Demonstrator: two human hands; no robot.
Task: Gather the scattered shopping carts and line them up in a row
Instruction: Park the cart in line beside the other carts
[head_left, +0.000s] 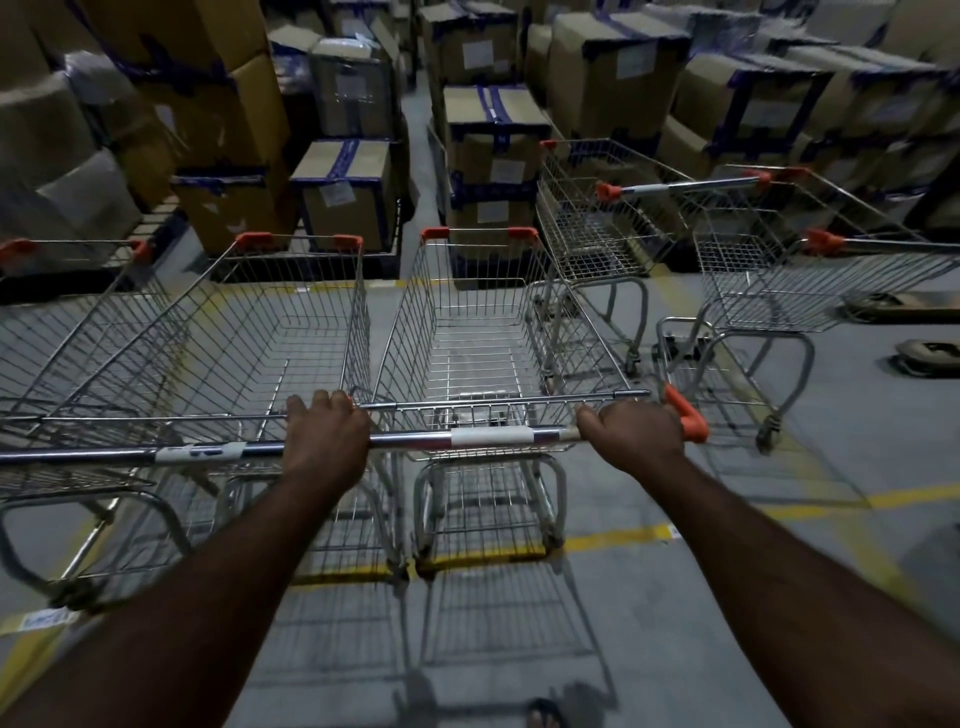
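Both hands are gripping the handle bar (467, 439) of the middle shopping cart (478, 332) at the centre of the frame. The left hand (324, 434) is curling its fingers over the bar's left end, and the right hand (631, 436) is wrapping round the right end, just beside the orange end cap (688, 415). This cart is pointing away from the person, its long axis running from the lower centre up toward the stacked cardboard boxes (493, 171). A second cart (234, 332) is standing just beside it on the left, parallel and facing the same way, and a third cart (62, 322) is showing at the left edge. In the upper right an angled cart (597, 228) and a far-right cart (810, 275) are standing apart from the row, both turned askew to it. Yellow lines (613, 543) are crossing the grey floor (727, 623).
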